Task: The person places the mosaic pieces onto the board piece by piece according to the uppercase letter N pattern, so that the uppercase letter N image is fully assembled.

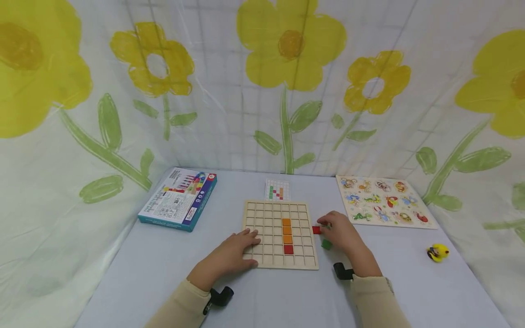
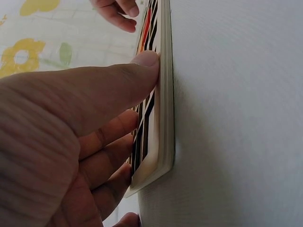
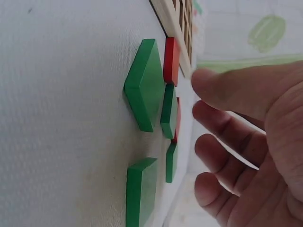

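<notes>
A wooden grid board (image 1: 264, 214) lies flat on the table, with several orange tiles (image 1: 287, 230) in one column and a red tile (image 1: 288, 249) below them. My left hand (image 1: 229, 257) rests on the board's left side, fingers over the squares. In the left wrist view its thumb (image 2: 118, 90) lies along the near rim. Just right of the board, my right hand (image 1: 340, 234) hovers over loose tiles, fingers loosely bent and nothing between them. Under it the right wrist view shows several green tiles (image 3: 147, 90) and a red tile (image 3: 171, 61) close to the board's edge.
A pattern card (image 1: 277, 189) lies behind the board. At the back left is a game box (image 1: 178, 198), at the back right an insect puzzle board (image 1: 383, 200). A small yellow toy (image 1: 438, 252) stands near the table's right edge. A flowered curtain hangs behind.
</notes>
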The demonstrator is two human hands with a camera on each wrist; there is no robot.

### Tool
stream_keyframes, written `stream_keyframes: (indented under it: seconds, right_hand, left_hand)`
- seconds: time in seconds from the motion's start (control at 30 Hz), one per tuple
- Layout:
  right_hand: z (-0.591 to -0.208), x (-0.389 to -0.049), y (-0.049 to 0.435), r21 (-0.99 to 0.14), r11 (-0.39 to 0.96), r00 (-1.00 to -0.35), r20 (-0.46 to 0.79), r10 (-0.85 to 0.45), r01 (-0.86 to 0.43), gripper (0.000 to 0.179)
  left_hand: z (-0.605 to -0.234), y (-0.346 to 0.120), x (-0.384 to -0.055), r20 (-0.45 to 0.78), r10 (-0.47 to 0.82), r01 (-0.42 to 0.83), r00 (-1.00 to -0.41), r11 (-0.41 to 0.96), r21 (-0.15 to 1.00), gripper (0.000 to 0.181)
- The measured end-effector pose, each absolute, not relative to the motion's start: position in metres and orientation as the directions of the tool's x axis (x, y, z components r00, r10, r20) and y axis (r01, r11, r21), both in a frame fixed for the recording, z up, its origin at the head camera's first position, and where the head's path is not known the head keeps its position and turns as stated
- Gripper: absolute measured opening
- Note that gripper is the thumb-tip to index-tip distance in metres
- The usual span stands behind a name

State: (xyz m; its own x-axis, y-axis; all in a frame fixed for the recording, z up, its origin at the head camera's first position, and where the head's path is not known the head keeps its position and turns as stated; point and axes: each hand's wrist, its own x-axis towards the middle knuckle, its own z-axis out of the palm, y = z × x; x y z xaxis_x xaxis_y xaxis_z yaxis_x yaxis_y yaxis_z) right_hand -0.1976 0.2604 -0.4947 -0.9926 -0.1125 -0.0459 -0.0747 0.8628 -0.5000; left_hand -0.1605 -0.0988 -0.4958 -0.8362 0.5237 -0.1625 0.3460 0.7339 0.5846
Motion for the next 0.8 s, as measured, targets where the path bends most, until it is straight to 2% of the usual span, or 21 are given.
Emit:
stream_keyframes:
  seconds: [0.17,0.33,0.67,0.8]
  right_hand:
    - [-0.502,-0.2,0.26,-0.463,0.881,-0.988,-0.061,-0.144,-0.1,0.023]
    - [-0.505,-0.198,0.257,-0.46,0.884,-0.992,-0.049,-0.119,-0.083,0.023]
    - [-0.499,-0.192,0.253,-0.55,0.835,-0.994,-0.11,-0.029,0.036,0.009]
    - [-0.488,-0.187,0.243,-0.589,0.808,-0.998,-0.051,-0.046,-0.007,0.007]
  left_hand:
    - [-0.497,-0.099,-0.161,-0.16,0.524,0.351,-0.836,0.736,0.578,0.064]
    - [-0.5,-0.099,-0.163,-0.16,0.527,0.355,-0.835,0.737,0.575,0.064]
    - [-0.501,-0.099,-0.163,-0.147,0.53,0.359,-0.835,0.727,0.586,0.064]
    - [-0.503,-0.1,-0.163,-0.151,0.525,0.356,-0.838,0.734,0.578,0.064]
